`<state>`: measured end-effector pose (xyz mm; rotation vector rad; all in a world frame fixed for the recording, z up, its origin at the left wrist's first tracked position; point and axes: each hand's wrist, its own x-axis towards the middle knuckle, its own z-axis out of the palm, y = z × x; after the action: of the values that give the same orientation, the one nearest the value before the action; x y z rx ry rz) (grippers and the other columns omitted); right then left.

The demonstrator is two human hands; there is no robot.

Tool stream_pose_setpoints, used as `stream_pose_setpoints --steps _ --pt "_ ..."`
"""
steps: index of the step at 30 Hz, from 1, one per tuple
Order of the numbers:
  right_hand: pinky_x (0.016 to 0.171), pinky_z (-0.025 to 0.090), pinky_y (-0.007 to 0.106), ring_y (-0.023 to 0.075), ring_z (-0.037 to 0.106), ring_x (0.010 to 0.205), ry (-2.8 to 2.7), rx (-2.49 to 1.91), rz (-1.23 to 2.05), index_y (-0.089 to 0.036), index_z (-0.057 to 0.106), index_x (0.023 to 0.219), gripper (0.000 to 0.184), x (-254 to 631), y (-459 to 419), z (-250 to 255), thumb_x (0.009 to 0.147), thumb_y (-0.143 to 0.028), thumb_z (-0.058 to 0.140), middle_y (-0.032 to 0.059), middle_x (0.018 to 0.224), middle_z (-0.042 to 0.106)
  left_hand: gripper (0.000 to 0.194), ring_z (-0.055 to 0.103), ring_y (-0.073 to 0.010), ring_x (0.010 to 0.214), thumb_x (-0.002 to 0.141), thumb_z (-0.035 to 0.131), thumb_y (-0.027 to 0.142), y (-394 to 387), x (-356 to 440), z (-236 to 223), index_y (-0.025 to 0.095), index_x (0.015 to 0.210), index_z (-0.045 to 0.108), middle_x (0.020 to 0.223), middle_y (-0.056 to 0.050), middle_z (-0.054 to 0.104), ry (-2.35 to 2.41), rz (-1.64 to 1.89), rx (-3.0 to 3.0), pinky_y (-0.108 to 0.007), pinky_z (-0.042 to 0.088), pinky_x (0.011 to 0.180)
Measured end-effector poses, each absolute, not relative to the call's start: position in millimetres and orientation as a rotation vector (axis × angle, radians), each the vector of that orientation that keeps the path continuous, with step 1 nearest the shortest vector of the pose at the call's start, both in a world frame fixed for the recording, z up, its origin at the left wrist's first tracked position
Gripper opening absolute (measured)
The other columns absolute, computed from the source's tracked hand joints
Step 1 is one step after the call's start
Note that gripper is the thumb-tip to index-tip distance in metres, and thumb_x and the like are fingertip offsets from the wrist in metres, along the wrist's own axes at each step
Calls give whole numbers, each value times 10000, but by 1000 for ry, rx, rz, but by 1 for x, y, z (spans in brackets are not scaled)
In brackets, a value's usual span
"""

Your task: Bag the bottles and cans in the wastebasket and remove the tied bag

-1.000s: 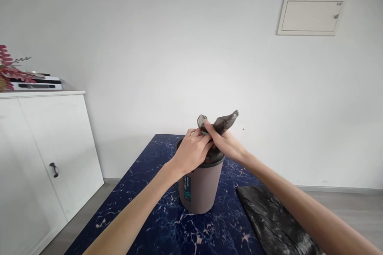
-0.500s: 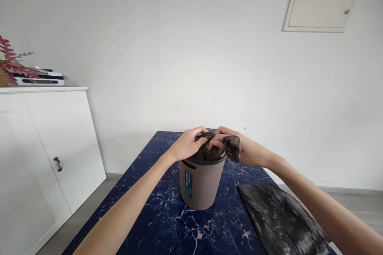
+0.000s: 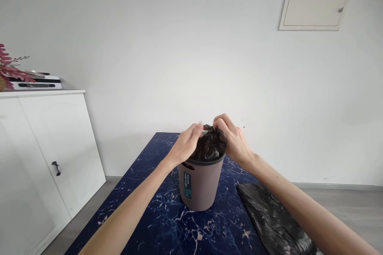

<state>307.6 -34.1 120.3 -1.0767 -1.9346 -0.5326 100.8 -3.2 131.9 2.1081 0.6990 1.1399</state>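
Black crinkled bag (image 3: pixel 210 146), tapered bin (image 3: pixel 203 187)

The right hand (image 3: pixel 235 137) grips the bag (image 3: pixel 211 143), the left hand (image 3: pixel 186 143) at the bag's left side. Below the grip, the bag sits in the bin (image 3: pixel 203 189), which stands on the table (image 3: pixel 155 223). Right of the grip and nearer the person, plastic (image 3: pixel 275 219) lies on the table. Well left is the cabinet (image 3: pixel 54 135), a plant (image 3: pixel 16 73) on top. Behind is the wall (image 3: pixel 179 48), with a panel (image 3: pixel 312 10) high to the right.
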Motion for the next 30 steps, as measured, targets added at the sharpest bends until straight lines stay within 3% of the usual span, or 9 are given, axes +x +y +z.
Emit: stream_pose_setpoints --steps 3,6,11,17,21,24,26,28,30 --pt "544 318 326 221 539 808 -1915 -1092 -711 -264 467 1069 384 300 -31 117 825 24 393 129 1199 576 556 693 -325 1154 1034 521 714 4 104 133 230 1113 782 1108 -95 787 716 1132 1985 -399 505 990" --pt "682 484 370 275 568 985 -1924 -1012 -780 -257 483 1164 470 298 -28 115 837 58 361 140 1181 563 495 714 -326 1051 971 649 691 8 107 135 225 1004 810 1013 -81 797 638 1060 1986 -397 531 881" --pt "973 565 524 333 571 1194 -2143 -983 -744 -280 322 1612 819 303 -29 114 868 60 364 182 1409 501 400 737 -289 945 943 705 615 16 103 131 230 913 809 969 -66 813 748 1231 2071 -370 529 839" --pt "1100 522 619 409 520 1424 -2266 -1039 -682 -380 260 1699 593 316 -40 108 1132 -275 399 178 1642 440 474 726 -284 890 926 698 678 33 87 126 213 884 777 929 -87 802 889 1314 2036 -344 497 776" --pt "1037 535 588 383 618 1294 -2190 -1080 -529 -336 311 1658 596 319 -42 107 1113 -476 508 177 1491 585 549 726 -275 881 913 684 739 38 82 121 197 877 767 919 -92 802 925 1282 1994 -333 492 763" --pt "885 548 501 343 689 1040 -2108 -1117 -344 -234 457 1462 762 308 -42 111 923 -709 712 155 1218 684 567 723 -263 876 894 695 755 39 85 119 192 889 764 916 -85 801 925 1276 1988 -324 496 765" --pt "755 506 420 289 685 849 -2095 -1156 -223 -216 482 1319 774 295 -40 115 841 -758 758 106 1028 705 573 721 -254 865 894 689 758 38 88 119 190 892 760 909 -80 799 921 1268 2000 -317 501 757" --pt "658 419 359 241 649 714 -2096 -1196 -158 -227 476 1224 601 283 -37 116 907 -682 707 55 878 697 572 727 -254 873 905 672 754 37 89 121 189 897 762 918 -79 805 916 1254 2025 -312 511 755" --pt "606 326 334 205 599 634 -2092 -1225 -167 -243 473 1111 285 275 -34 114 1003 -484 581 23 778 665 572 736 -257 887 919 647 750 36 89 122 192 899 765 929 -80 812 921 1243 2058 -309 522 753"
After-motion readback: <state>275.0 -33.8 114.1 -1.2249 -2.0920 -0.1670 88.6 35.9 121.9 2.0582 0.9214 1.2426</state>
